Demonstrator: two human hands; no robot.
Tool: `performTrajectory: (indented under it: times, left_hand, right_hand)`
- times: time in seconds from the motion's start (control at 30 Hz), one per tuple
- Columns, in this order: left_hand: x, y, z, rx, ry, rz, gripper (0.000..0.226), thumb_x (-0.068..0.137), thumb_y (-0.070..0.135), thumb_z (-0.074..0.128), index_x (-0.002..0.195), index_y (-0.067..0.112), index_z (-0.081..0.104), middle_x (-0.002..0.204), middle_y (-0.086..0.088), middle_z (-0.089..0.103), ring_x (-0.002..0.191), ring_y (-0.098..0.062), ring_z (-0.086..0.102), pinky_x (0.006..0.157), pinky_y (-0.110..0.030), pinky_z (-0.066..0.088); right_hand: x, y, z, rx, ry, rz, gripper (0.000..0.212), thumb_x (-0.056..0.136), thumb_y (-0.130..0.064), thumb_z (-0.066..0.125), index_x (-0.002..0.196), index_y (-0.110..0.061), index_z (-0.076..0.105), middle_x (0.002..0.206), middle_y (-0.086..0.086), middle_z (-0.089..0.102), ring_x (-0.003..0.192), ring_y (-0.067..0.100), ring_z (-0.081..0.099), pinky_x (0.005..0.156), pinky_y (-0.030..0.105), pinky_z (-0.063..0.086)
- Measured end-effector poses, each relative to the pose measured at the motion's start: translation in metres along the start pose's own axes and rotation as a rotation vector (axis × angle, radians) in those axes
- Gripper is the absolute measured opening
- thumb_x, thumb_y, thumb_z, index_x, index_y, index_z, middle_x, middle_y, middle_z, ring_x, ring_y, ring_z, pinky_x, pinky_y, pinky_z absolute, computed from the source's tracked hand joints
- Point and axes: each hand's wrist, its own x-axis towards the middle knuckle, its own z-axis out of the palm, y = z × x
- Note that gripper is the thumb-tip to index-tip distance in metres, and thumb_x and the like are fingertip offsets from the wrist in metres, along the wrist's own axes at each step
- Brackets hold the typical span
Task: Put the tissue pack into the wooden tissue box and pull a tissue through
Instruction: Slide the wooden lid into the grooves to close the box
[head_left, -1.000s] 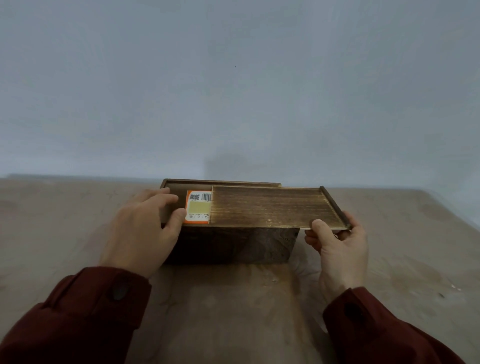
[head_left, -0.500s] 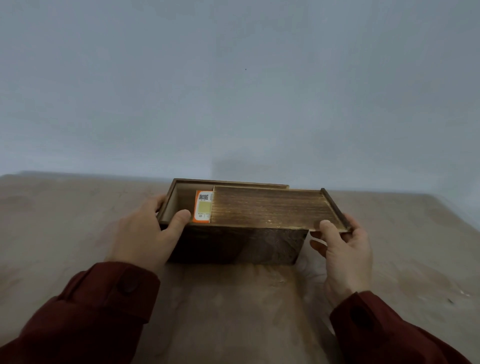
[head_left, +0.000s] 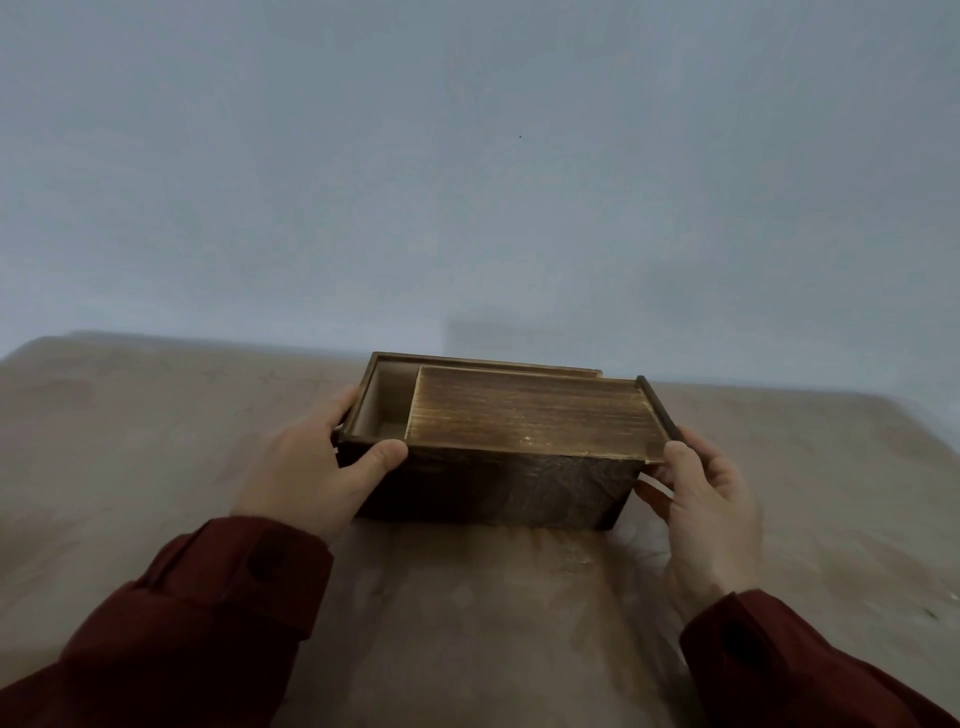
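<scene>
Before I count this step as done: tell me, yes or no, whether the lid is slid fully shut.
No, the lid stops short, leaving a gap at the left end of the box.

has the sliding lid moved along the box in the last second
Yes. The sliding lid has slid left along the wooden box: the open gap at the box's left end is narrower, and the orange pack label seen there earlier is now covered.
</scene>
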Motion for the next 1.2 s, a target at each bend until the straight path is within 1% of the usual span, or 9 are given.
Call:
performTrajectory:
  times: [0.17, 0.3, 0.43, 0.6, 0.7, 0.83, 0.93, 1.1, 1.2]
  left_hand:
    - [-0.001, 0.001, 0.001, -0.011, 0.018, 0.036, 0.059, 0.072, 0.029, 0.070, 0.126, 0.019, 0.050, 0.098, 0.012, 0.054, 0.082, -0.004, 0.045, 0.061, 0.000, 0.030]
    - [0.000, -0.002, 0.001, -0.018, -0.009, 0.004, 0.065, 0.073, 0.033, 0.068, 0.131, 0.018, 0.044, 0.121, -0.002, 0.060, 0.101, -0.015, 0.054, 0.083, -0.020, 0.033]
    - [-0.001, 0.001, 0.000, -0.022, -0.003, 0.042, 0.056, 0.073, 0.031, 0.068, 0.126, 0.022, 0.050, 0.096, 0.014, 0.053, 0.085, -0.005, 0.049, 0.068, -0.010, 0.032]
    - [0.000, 0.003, 0.000, -0.016, -0.001, 0.046, 0.052, 0.073, 0.029, 0.068, 0.123, 0.025, 0.053, 0.086, 0.025, 0.049, 0.081, -0.004, 0.049, 0.064, -0.007, 0.031]
    - [0.000, 0.002, 0.000, -0.007, -0.007, 0.044, 0.055, 0.073, 0.031, 0.068, 0.125, 0.024, 0.051, 0.092, 0.018, 0.052, 0.085, -0.006, 0.049, 0.073, -0.019, 0.035]
    - [0.000, 0.001, 0.001, -0.010, -0.009, 0.037, 0.056, 0.073, 0.032, 0.067, 0.126, 0.024, 0.050, 0.095, 0.014, 0.053, 0.087, -0.007, 0.049, 0.076, -0.020, 0.034]
    - [0.000, 0.001, 0.001, -0.020, -0.014, 0.042, 0.056, 0.074, 0.032, 0.066, 0.127, 0.024, 0.049, 0.094, 0.016, 0.051, 0.086, -0.006, 0.048, 0.073, -0.019, 0.034]
    - [-0.001, -0.001, 0.002, -0.033, -0.028, 0.016, 0.061, 0.074, 0.034, 0.066, 0.130, 0.022, 0.045, 0.108, 0.007, 0.060, 0.094, -0.011, 0.052, 0.082, -0.022, 0.036]
    - [-0.001, -0.003, 0.002, -0.037, -0.041, 0.006, 0.066, 0.072, 0.028, 0.070, 0.131, 0.019, 0.043, 0.103, 0.011, 0.053, 0.092, -0.008, 0.049, 0.078, -0.013, 0.035]
  right_hand:
    - [-0.008, -0.004, 0.006, -0.009, -0.021, 0.003, 0.023, 0.088, -0.014, 0.049, 0.101, -0.022, 0.066, 0.090, 0.001, 0.068, 0.081, 0.009, 0.065, 0.072, 0.029, 0.052]
    - [-0.012, -0.005, 0.008, -0.035, -0.056, -0.013, 0.024, 0.087, -0.015, 0.049, 0.094, -0.025, 0.069, 0.083, -0.008, 0.070, 0.072, -0.003, 0.064, 0.066, 0.021, 0.052]
    - [-0.012, -0.005, 0.009, -0.052, -0.078, -0.018, 0.027, 0.088, -0.015, 0.048, 0.084, -0.028, 0.071, 0.079, -0.012, 0.073, 0.074, -0.006, 0.065, 0.068, 0.022, 0.049]
    - [-0.012, -0.004, 0.010, -0.072, -0.101, -0.036, 0.032, 0.087, -0.017, 0.048, 0.074, -0.032, 0.073, 0.077, -0.020, 0.073, 0.078, -0.004, 0.066, 0.070, 0.022, 0.048]
    - [-0.013, -0.003, 0.011, -0.081, -0.116, -0.042, 0.032, 0.087, -0.019, 0.049, 0.075, -0.035, 0.074, 0.081, -0.019, 0.073, 0.082, -0.002, 0.066, 0.067, 0.018, 0.049]
    - [-0.013, -0.002, 0.011, -0.093, -0.102, -0.039, 0.028, 0.086, -0.020, 0.050, 0.078, -0.033, 0.074, 0.085, -0.012, 0.074, 0.088, 0.004, 0.066, 0.077, 0.028, 0.051]
    - [-0.012, -0.002, 0.010, -0.096, -0.102, -0.034, 0.027, 0.085, -0.021, 0.052, 0.079, -0.035, 0.074, 0.084, -0.015, 0.074, 0.088, 0.004, 0.066, 0.078, 0.029, 0.051]
    - [-0.015, -0.003, 0.011, -0.076, -0.122, -0.056, 0.022, 0.086, -0.017, 0.054, 0.084, -0.031, 0.070, 0.086, -0.011, 0.072, 0.077, -0.006, 0.065, 0.063, 0.016, 0.050]
    - [-0.019, -0.005, 0.011, -0.045, -0.178, -0.087, 0.022, 0.085, -0.010, 0.058, 0.102, -0.022, 0.065, 0.089, -0.009, 0.067, 0.069, -0.010, 0.064, 0.052, 0.005, 0.045]
